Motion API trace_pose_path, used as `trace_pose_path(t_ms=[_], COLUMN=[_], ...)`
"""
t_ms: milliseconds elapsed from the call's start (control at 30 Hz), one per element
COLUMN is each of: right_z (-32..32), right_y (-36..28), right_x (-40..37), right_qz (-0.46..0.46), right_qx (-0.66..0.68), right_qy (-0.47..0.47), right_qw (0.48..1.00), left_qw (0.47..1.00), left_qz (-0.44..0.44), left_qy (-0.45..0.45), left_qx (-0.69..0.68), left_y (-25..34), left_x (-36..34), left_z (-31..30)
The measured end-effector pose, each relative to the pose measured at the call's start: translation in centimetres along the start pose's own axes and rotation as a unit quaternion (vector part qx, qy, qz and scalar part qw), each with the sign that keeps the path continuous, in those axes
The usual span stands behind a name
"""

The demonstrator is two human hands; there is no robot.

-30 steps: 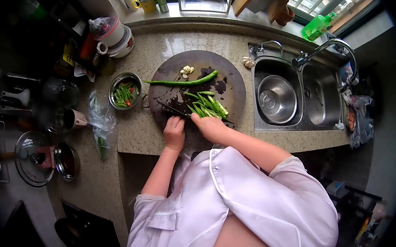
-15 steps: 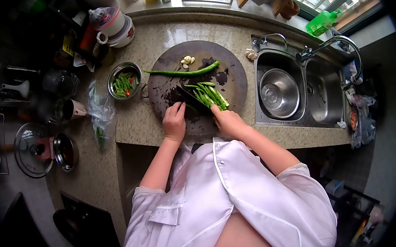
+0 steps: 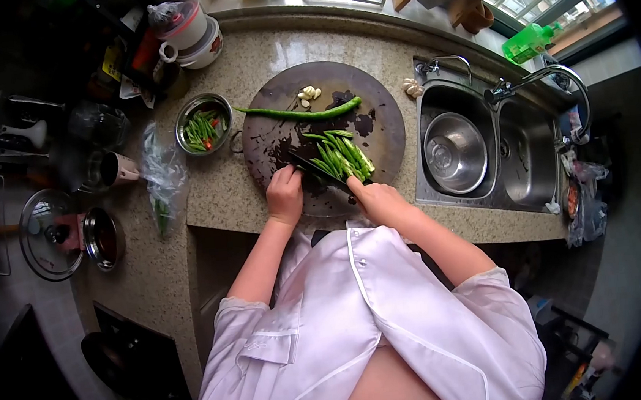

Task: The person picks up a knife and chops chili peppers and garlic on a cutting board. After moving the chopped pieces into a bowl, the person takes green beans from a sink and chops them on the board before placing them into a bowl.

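Observation:
My right hand (image 3: pixel 376 197) is wrapped around the handle of a dark-bladed knife (image 3: pixel 316 167), which slants up and left across a round cutting board (image 3: pixel 384 129). Close against the blade's far side lie sliced green pepper pieces (image 3: pixel 343 154), some with pale seeds showing. My left hand (image 3: pixel 285 193) rests on the board near the blade's left end. Its fingers are bent together, and anything under them is hidden. Farther up the board lie one long whole green pepper (image 3: pixel 305 114) and several peeled garlic cloves (image 3: pixel 310 94).
Left of the board stand a steel bowl (image 3: pixel 180 136) of cut green and red pepper and a clear plastic bag (image 3: pixel 162 172). To the right, a double sink (image 3: pixel 500 177) holds a steel basin (image 3: pixel 455 152). A garlic bulb (image 3: pixel 411 88) lies beside it.
The knife blade has tilted and shows as a narrower dark strip beside the pepper pieces. Both hands stay almost in place. The whole view has shifted slightly.

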State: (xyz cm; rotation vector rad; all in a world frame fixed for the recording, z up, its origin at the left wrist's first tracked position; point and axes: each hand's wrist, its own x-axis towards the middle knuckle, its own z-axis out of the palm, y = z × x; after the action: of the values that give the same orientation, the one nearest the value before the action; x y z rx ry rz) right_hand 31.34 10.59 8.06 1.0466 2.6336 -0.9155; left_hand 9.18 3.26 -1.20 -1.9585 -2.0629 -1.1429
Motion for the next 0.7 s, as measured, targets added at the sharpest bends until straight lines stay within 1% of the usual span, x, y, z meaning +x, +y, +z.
trace_pose_path(t_ms=[67, 133, 200, 267, 333, 467, 500, 533, 600, 667, 700], right_z=[0.0, -0.4, -0.8, -1.0, -1.3, -1.1, -0.9, -0.5, 0.3, 1.6, 2.2], right_y=[0.2, 0.0, -0.7, -1.9, -2.7, -2.6, -2.4, -2.2, -1.9, -2.3, -2.6], right_x=[0.2, 0.1, 0.1, 0.3, 0.4, 0.8, 1.0, 1.3, 2.2, 3.9, 5.2], right_qz=[-0.021, -0.026, -0.031, 0.019, 0.025, 0.037, 0.038, 0.025, 0.014, -0.03, -0.049], right_qx=[-0.005, -0.006, -0.006, -0.041, -0.052, -0.069, -0.07, -0.064, -0.056, -0.024, -0.021], right_qy=[-0.004, 0.003, 0.009, -0.026, -0.033, -0.057, -0.059, -0.051, -0.044, 0.016, 0.035], right_qw=[1.0, 1.0, 0.999, 0.999, 0.998, 0.995, 0.995, 0.996, 0.997, 0.999, 0.998], left_qw=[1.0, 0.999, 0.999, 1.0, 0.998, 0.998, 0.999, 1.0, 1.0, 0.999, 1.0], left_qz=[-0.007, -0.024, -0.02, -0.016, -0.02, -0.021, -0.02, -0.018, -0.022, -0.021, -0.011], left_qy=[-0.012, -0.03, -0.025, -0.021, -0.047, -0.041, -0.027, -0.013, -0.019, -0.024, -0.011], left_qx=[-0.003, 0.022, 0.02, 0.018, 0.037, 0.034, 0.013, -0.007, -0.006, -0.005, -0.008], left_y=[-0.1, -0.3, -0.7, -1.1, -1.4, -1.3, -1.2, -1.1, -1.0, -0.8, -0.7], left_x=[0.0, -0.2, -0.2, -0.6, -0.9, -0.8, -0.6, -0.5, -0.4, -0.4, 0.0], left_z=[0.1, 0.3, 0.5, 0.7, 0.9, 0.8, 0.7, 0.7, 0.5, 0.4, 0.4])
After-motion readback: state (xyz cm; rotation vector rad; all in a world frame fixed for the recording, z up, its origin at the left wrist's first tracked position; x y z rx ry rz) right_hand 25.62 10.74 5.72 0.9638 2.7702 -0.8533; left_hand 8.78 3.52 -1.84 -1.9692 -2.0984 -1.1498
